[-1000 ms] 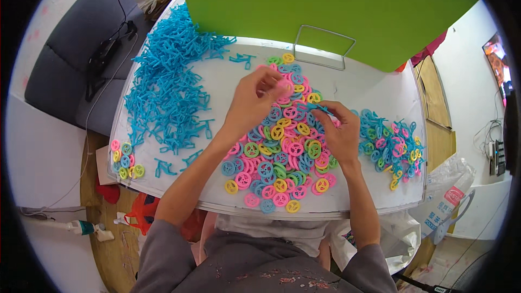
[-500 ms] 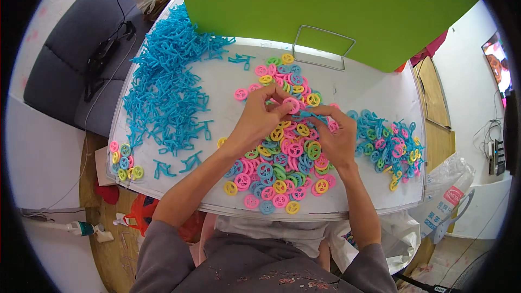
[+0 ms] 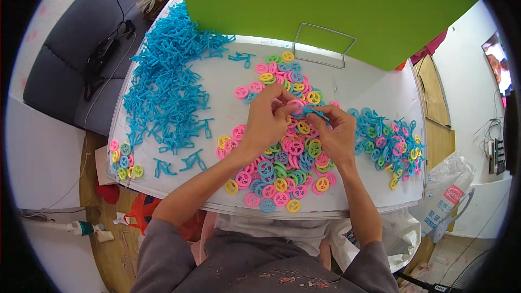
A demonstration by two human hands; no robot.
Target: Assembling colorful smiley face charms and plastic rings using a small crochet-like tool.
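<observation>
Left hand [image 3: 267,122]: fingers pinched on pink wheel [image 3: 295,105]. Right hand [image 3: 338,133]: fingers gripping blue frame [image 3: 317,112], long axis roughly sideways. Wheel just left of frame (touching or not, can't tell), both above heap of wheels [image 3: 280,172] on desk [image 3: 380,95].

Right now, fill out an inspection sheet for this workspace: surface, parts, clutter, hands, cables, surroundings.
Surface: white table, carrying several loose piles.
Parts: blue frame pile at left; multicoloured wheel pile in the middle; mixed pile of blue frames and wheels at right; small wheel group at the left corner.
Clutter: green panel and metal wire loop at the far side.
Hands: left hand pinches a pink wheel; right hand grips a blue frame; whether these are joined, cannot tell.
Cables: wall cables hang at right.
Surroundings: dark sofa at left; red bag below the table.
</observation>
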